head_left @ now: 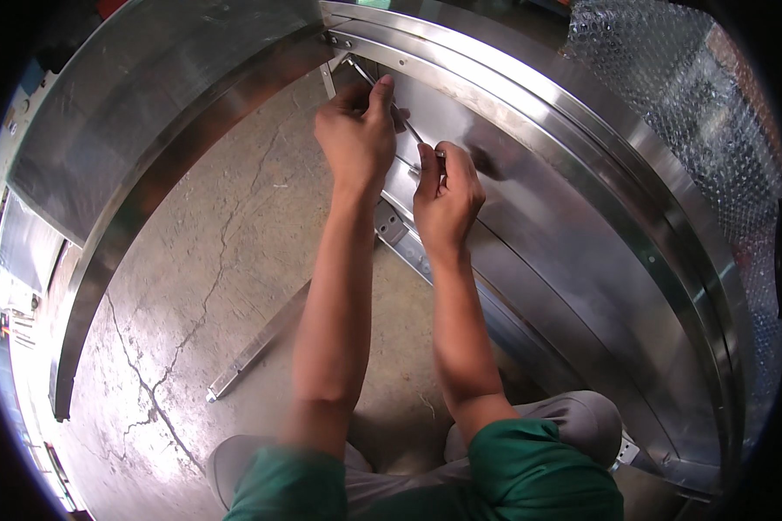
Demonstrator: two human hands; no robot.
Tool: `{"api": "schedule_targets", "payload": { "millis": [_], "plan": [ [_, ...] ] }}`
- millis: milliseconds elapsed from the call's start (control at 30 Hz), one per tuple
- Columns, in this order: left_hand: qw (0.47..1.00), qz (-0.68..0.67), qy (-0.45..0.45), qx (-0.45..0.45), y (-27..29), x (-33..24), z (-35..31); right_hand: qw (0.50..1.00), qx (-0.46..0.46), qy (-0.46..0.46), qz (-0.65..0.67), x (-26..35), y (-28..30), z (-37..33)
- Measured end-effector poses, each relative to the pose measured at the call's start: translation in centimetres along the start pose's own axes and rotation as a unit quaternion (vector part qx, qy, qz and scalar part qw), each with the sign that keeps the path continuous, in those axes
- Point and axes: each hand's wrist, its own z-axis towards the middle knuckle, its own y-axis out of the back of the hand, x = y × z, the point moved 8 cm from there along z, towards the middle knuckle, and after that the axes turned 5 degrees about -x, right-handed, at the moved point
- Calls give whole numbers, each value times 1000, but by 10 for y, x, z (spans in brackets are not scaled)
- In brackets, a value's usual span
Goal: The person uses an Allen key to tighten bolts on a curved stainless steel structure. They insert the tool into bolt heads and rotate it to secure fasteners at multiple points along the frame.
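A thin metal rod (413, 131), perhaps a long hex key, slants across the inner corner of a stainless steel frame (460, 82). Its upper end reaches a corner bracket (328, 78). My left hand (356, 135) is closed around the rod's upper part, thumb up. Lower down, my right hand (447, 195) pinches its other end between thumb and curled fingers. What the rod's tip touches is too small to tell. Beside my right hand lies a flat, shiny steel panel (530, 200) within the frame.
A long curved-looking steel edge (113, 226) runs along the left. A metal leg (256, 352) stretches over the cracked concrete floor (191, 286). A crossbar with a bracket (391, 227) sits below my right hand. Bubble wrap (678, 104) lies at the upper right.
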Motion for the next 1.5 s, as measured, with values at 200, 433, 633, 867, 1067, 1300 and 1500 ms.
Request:
{"api": "schedule_targets", "payload": {
  "millis": [200,433,633,867,1067,1300,1500],
  "plan": [
    [995,-81,49,18,-2,3,0,715,133,-459,510,-31,-35,-38],
    [990,-118,62,54,-1,3,-2,430,201,-535,699,5,-45,-39],
    [993,-56,86,55,1,2,-2,929,164,-259,207,-7,-23,-21],
    [986,-95,117,67,-3,2,0,925,66,-249,281,-12,-12,-17],
    [966,-181,155,99,-11,11,-3,749,164,-476,430,-10,-26,-38],
    [967,-187,142,101,-15,8,-4,904,31,-329,270,-5,-14,-13],
    [997,-34,75,9,4,4,2,955,4,-238,177,-3,-11,-16]
  ]
}}
